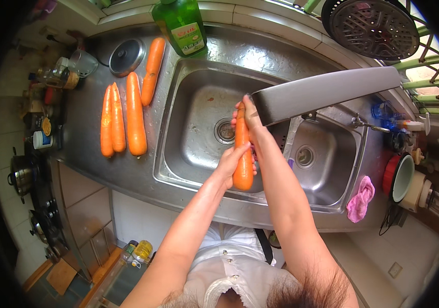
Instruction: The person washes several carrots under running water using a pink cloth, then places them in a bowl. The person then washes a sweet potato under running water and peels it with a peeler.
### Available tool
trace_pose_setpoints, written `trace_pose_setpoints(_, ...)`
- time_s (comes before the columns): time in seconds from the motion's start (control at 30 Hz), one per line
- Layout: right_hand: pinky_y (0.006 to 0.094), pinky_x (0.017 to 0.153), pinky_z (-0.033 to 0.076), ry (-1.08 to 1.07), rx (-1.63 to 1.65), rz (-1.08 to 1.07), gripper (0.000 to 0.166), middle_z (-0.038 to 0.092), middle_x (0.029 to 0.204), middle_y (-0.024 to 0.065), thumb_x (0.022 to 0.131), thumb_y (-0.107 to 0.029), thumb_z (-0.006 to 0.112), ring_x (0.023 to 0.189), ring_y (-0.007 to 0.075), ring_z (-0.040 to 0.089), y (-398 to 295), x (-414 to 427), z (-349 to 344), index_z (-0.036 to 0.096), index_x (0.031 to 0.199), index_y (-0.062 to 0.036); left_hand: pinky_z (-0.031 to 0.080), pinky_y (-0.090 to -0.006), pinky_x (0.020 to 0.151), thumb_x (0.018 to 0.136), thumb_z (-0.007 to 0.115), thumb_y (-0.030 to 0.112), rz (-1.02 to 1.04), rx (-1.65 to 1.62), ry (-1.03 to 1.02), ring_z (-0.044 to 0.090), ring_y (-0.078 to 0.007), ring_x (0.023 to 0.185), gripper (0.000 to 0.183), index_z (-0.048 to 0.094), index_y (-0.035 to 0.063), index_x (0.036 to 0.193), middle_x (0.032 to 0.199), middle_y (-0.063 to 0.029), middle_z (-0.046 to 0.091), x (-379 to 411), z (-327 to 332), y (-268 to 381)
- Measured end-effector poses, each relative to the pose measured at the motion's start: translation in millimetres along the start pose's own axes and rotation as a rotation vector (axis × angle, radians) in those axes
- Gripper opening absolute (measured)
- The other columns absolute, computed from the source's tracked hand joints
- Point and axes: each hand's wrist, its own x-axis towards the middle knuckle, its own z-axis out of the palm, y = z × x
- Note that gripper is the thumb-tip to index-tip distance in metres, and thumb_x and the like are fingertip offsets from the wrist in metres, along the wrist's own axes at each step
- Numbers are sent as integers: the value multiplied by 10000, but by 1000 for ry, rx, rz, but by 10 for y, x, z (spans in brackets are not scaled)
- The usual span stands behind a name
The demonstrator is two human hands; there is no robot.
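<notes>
Both my hands hold one large carrot (243, 169) over the left basin of a stainless steel double sink (200, 154). My left hand (230, 163) is wrapped round its thicker lower part. My right hand (251, 115) grips the narrow upper end, beside the wide end of a broad grey metal faucet spout (327, 90) that reaches in from the right. Whether water runs there cannot be told. On the steel counter to the left lie several more carrots: two side by side (106, 123) (118, 119), a thicker one (136, 115), and one farther back (153, 71).
A green pump bottle (185, 32) stands behind the sink, with a round black-topped lid (126, 57) to its left. A pink cloth (361, 200) lies right of the smaller basin (319, 165). A red-rimmed pot (400, 179) stands farther right. A perforated metal disc (373, 29) hangs at upper right.
</notes>
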Motion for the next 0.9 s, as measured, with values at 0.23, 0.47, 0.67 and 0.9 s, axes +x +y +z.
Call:
trace_pose_setpoints(0.23, 352, 1034, 375, -77, -730, -512, 492, 456, 1378, 183, 953, -268, 508, 1230, 332, 494, 0, -755, -22, 431, 1367, -14, 533, -381, 749, 933, 550, 468, 114, -103, 115, 614, -222, 855, 414, 567, 72, 1050, 1005, -76, 613, 435, 111, 226)
trace_pose_setpoints(0.47, 350, 946, 483, 277, -874, -949, 415, 453, 1403, 181, 876, -13, 569, 1185, 312, 546, -269, -1635, -64, 515, 1286, 14, 535, -437, 752, 802, 688, 194, 80, -403, 91, 589, -274, 818, 297, 494, 75, 993, 904, -125, 564, 767, 540, 647)
trace_pose_setpoints(0.67, 238, 697, 511, 252, -370, -693, 183, 685, 967, 64, 929, -83, 580, 837, 95, 638, -393, -1596, -418, 653, 1080, -11, 563, -419, 743, 787, 697, 172, -38, -705, 102, 580, -298, 808, 328, 467, 49, 986, 877, -134, 538, 729, 691, 688)
trace_pose_setpoints(0.9, 252, 625, 476, 409, -678, -843, 166, 703, 795, 66, 916, -148, 612, 675, 88, 600, -661, -1522, -850, 697, 946, -9, 576, -401, 687, 799, 670, 143, 47, -712, -7, 591, -245, 765, 162, 544, 109, 894, 855, -80, 547, 129, 735, 729)
